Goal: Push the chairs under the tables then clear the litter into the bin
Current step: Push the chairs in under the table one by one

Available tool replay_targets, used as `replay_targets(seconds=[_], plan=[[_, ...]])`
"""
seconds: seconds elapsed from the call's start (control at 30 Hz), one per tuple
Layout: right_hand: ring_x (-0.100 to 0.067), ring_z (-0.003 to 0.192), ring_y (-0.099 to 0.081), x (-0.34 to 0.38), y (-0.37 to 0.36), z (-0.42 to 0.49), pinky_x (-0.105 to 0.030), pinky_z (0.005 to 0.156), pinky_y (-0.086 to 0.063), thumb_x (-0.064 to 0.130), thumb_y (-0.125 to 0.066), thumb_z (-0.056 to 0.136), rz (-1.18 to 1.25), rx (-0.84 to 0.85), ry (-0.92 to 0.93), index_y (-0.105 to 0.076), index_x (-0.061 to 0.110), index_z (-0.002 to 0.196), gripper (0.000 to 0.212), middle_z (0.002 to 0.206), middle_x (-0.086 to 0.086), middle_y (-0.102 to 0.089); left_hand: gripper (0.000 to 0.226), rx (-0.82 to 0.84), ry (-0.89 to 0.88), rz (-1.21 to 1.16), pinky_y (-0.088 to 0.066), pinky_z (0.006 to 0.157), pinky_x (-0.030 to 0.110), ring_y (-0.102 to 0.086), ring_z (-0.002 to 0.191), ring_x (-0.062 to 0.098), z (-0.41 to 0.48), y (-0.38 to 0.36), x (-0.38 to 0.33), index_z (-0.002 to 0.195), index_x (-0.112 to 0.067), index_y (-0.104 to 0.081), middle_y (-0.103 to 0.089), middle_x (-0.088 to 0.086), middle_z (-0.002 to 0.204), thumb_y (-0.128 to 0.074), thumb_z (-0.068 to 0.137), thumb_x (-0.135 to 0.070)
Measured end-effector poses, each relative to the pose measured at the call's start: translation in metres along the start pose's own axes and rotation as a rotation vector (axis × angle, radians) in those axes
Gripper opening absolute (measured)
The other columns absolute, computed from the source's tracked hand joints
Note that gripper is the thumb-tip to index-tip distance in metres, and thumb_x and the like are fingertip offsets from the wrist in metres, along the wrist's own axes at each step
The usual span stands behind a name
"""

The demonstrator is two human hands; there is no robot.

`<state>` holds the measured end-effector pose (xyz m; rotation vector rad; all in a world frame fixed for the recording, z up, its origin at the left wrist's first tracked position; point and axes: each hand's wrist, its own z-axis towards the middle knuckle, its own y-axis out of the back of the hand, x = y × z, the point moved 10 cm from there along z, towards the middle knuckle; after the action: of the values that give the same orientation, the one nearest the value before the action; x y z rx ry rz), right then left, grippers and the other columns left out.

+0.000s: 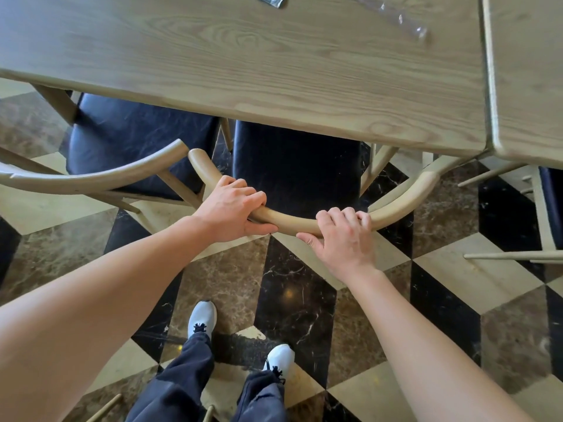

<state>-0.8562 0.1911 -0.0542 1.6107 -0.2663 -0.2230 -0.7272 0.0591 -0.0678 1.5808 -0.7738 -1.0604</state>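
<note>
A pale wooden chair [295, 222] with a curved back rail and a dark seat stands in front of me, its seat partly beneath the wooden table [243, 71]. My left hand [234, 208] grips the rail left of centre. My right hand [344, 236] grips the same rail right of centre. On the far side of the tabletop lie a crumpled silvery wrapper [271, 0] and a long clear plastic wrapper [399, 18]. No bin is in view.
A second chair [128, 141] of the same kind sits to the left, partly under the table. A second table [530, 71] adjoins on the right, with another chair [545, 208] beneath it. The floor is checkered marble, and my feet stand just behind the chair.
</note>
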Motion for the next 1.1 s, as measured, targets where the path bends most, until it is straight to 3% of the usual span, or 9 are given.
replay_targets(seconds=[0.17,0.37,0.6,0.7,0.9,1.1], plan=[[-0.021,0.093,-0.06,-0.014,-0.001,0.002,-0.043,0.09,-0.043,0.072,-0.034,0.092,0.069,0.105,0.07,-0.063,0.021,0.109,0.061,0.1,0.002,-0.067,0.067,-0.012,-0.007,0.008,-0.039,0.089,0.039,-0.055,0.083,0.017,0.0,-0.001,-0.001,0.093,-0.026,-0.061,-0.063,-0.01,0.083,-0.03,0.08,-0.084],[-0.02,0.096,-0.061,-0.05,0.0,0.0,-0.044,0.101,-0.041,0.08,-0.049,0.083,0.085,0.098,-0.017,-0.062,0.022,0.1,0.062,0.098,0.001,-0.067,0.07,0.003,0.012,0.031,-0.035,0.09,0.038,-0.055,0.087,0.016,0.0,-0.004,0.001,0.096,-0.027,-0.061,-0.066,-0.01,0.088,-0.028,0.078,-0.086],[-0.021,0.091,-0.059,-0.045,-0.006,-0.01,-0.042,0.098,-0.041,0.084,-0.036,0.077,0.102,0.092,-0.106,-0.061,0.02,0.095,0.071,0.093,0.0,-0.066,0.063,-0.007,-0.039,0.029,-0.036,0.086,0.037,-0.052,0.083,0.016,-0.003,-0.004,0.0,0.093,-0.027,-0.059,-0.064,-0.011,0.085,-0.033,0.081,-0.083],[-0.022,0.09,-0.058,-0.044,-0.007,-0.011,-0.044,0.098,-0.041,0.083,-0.038,0.078,0.093,0.105,-0.1,-0.06,0.02,0.094,0.069,0.093,-0.001,-0.065,0.063,-0.003,-0.049,0.026,-0.036,0.085,0.038,-0.051,0.082,0.016,-0.002,-0.003,-0.001,0.092,-0.027,-0.058,-0.063,-0.01,0.083,-0.032,0.081,-0.084],[-0.025,0.093,-0.058,-0.043,-0.009,-0.008,-0.047,0.098,-0.04,0.079,-0.046,0.079,0.088,0.125,-0.096,-0.061,0.018,0.098,0.066,0.096,-0.004,-0.065,0.078,0.023,-0.022,0.017,-0.036,0.086,0.038,-0.053,0.084,0.016,-0.002,-0.002,0.0,0.094,-0.027,-0.058,-0.063,-0.01,0.085,-0.014,0.08,-0.09],[-0.025,0.106,-0.055,-0.041,-0.005,-0.004,-0.046,0.106,-0.035,0.076,-0.048,0.08,0.075,0.206,-0.13,-0.057,0.02,0.108,0.063,0.11,-0.004,-0.062,0.056,0.065,-0.034,0.019,-0.036,0.088,0.038,-0.048,0.085,0.014,0.004,0.002,0.001,0.096,-0.029,-0.056,-0.062,-0.011,0.087,-0.039,0.083,-0.081]])
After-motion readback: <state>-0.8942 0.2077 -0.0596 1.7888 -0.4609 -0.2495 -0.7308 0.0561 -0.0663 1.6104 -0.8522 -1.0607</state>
